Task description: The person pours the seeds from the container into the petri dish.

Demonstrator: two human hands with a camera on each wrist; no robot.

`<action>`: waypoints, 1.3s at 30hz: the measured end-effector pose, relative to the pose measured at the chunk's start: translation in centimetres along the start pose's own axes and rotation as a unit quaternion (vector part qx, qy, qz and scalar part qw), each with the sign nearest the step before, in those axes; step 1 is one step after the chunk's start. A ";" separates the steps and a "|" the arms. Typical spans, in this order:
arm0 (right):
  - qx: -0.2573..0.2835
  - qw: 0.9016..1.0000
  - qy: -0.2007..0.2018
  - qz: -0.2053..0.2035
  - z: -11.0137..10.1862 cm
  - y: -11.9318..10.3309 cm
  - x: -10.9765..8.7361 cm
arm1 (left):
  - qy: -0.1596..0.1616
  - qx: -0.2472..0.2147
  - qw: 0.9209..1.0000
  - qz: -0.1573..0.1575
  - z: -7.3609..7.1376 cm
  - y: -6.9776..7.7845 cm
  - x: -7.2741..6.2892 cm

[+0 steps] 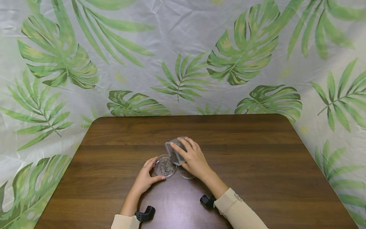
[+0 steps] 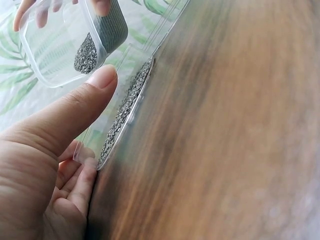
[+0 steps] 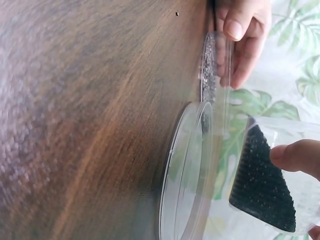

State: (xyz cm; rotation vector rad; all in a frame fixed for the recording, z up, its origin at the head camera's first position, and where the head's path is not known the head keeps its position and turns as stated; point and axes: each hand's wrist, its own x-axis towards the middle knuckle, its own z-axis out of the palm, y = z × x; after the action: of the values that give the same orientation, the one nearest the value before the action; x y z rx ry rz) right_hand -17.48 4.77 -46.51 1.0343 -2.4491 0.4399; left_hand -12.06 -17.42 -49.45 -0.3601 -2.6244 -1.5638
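My left hand (image 1: 145,178) holds a round clear petri dish (image 1: 171,175) by its sides, thumb at the near edge and fingers round the far left. A layer of dark grey granules (image 2: 125,112) covers the dish's bottom. Above its right side, my right hand (image 1: 197,160) grips a clear plastic tub (image 2: 47,65), tilted with its mouth towards the dish. More dark granules (image 3: 265,185) lie banked along the tub's lower wall. Whether any are falling cannot be made out.
A second clear round dish (image 3: 182,175) stands on the table just right of the first, partly under the tub and right hand. The brown wooden table (image 1: 257,178) meets a leaf-patterned sheet (image 1: 188,38) behind. One tiny dark speck (image 3: 177,14) lies on the wood.
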 end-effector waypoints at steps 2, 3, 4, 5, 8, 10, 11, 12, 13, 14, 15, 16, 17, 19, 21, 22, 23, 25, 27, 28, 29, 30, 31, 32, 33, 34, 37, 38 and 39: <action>0.000 1.000 -0.001 0.000 0.0 0.0 0.0 | 0.000 0.002 1.000 0.000 0.0 0.0 0.0; -0.001 1.000 -0.001 0.001 0.0 0.0 0.0 | 0.001 0.003 1.000 -0.002 0.0 0.1 0.0; -0.002 1.000 -0.001 0.001 0.0 0.0 0.0 | 0.001 0.003 1.000 -0.003 0.0 0.1 0.0; -0.002 1.000 -0.001 0.001 0.0 -0.1 0.0 | 0.001 0.002 1.000 -0.004 0.0 0.1 0.0; -0.003 1.000 -0.003 0.001 0.0 -0.1 -0.1 | 0.002 0.002 1.000 -0.008 0.0 0.2 0.0; -0.004 1.000 -0.004 0.001 0.0 -0.1 -0.1 | 0.003 0.004 1.000 -0.006 0.1 0.1 0.0; -0.004 1.000 -0.004 0.000 0.0 -0.1 -0.1 | 0.004 0.006 1.000 -0.005 0.1 0.0 0.0; -0.004 1.000 -0.004 0.000 0.0 -0.1 -0.1 | 0.006 0.007 1.000 -0.004 0.2 -0.3 0.1; -0.004 1.000 -0.004 0.000 0.0 -0.1 -0.1 | 0.007 0.009 1.000 -0.003 0.3 -0.8 0.1; -0.004 1.000 -0.004 0.001 0.0 -0.1 -0.1 | 0.008 0.009 1.000 -0.002 0.4 -1.2 0.2; -0.003 1.000 -0.004 0.001 0.0 0.0 -0.1 | 0.009 0.009 1.000 -0.001 0.5 -1.8 0.3; -0.003 1.000 -0.004 0.001 0.0 0.0 -0.1 | 0.010 0.011 1.000 0.000 0.6 -2.3 0.4; -0.002 1.000 -0.004 0.002 0.0 0.0 -0.1 | 0.009 0.013 1.000 0.001 0.7 -2.8 0.4; -0.001 1.000 -0.004 0.003 0.0 0.0 -0.1 | 0.007 0.015 1.000 0.002 0.8 -3.6 0.5; -0.002 1.000 -0.002 0.004 0.0 0.0 -0.1 | 0.002 0.013 1.000 0.002 0.7 -4.0 0.5; -0.002 1.000 -0.001 0.005 0.0 0.0 -0.1 | 0.000 0.011 1.000 0.002 0.7 -4.0 0.5; -0.001 1.000 0.000 0.005 0.0 0.0 -0.2 | -0.001 0.008 1.000 0.002 0.7 -4.1 0.6; 0.000 1.000 0.003 0.006 0.0 0.0 -0.2 | -0.003 0.006 1.000 0.001 0.7 -4.2 0.6; 0.001 1.000 0.005 0.007 0.1 0.0 -0.2 | -0.003 0.012 1.000 -0.002 0.7 -4.0 0.6; 0.002 1.000 0.005 0.008 0.1 0.1 -0.2 | -0.002 0.014 1.000 -0.004 0.7 -3.9 0.6; 0.003 1.000 0.007 0.008 0.1 0.1 -0.3 | -0.001 0.015 1.000 -0.004 0.7 -3.7 0.5; 0.004 1.000 0.008 0.008 0.1 0.1 -0.3 | 0.001 0.015 1.000 -0.004 0.7 -3.5 0.5; 0.004 1.000 0.010 0.009 0.1 0.1 -0.3 | 0.003 0.013 1.000 -0.004 0.7 -3.1 0.5; 0.005 1.000 0.011 0.011 0.1 0.2 -0.4 | 0.005 0.010 1.000 -0.001 0.6 -2.6 0.4; 0.006 1.000 0.013 0.013 0.2 0.2 -0.4 | 0.006 0.007 1.000 0.002 0.5 -2.0 0.3; 0.008 1.000 0.015 0.015 0.2 0.2 -0.4 | 0.006 0.004 1.000 0.003 0.4 -1.5 0.2; 0.019 0.999 0.025 0.022 0.3 0.3 -0.5 | 0.003 0.005 1.000 0.004 0.1 0.0 0.1; 0.025 0.999 0.027 0.026 0.4 0.4 -0.6 | 0.001 0.008 1.000 0.004 0.0 0.3 0.0; 0.032 0.999 0.029 0.032 0.4 0.4 -0.6 | -0.001 0.009 1.000 0.002 -0.1 0.4 0.0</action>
State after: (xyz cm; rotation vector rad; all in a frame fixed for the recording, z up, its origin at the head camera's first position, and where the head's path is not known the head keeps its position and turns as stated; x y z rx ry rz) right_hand -17.48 5.22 -47.20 0.9579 -2.4352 0.5650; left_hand -12.01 -17.28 -49.04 -0.3674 -2.6350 -1.5396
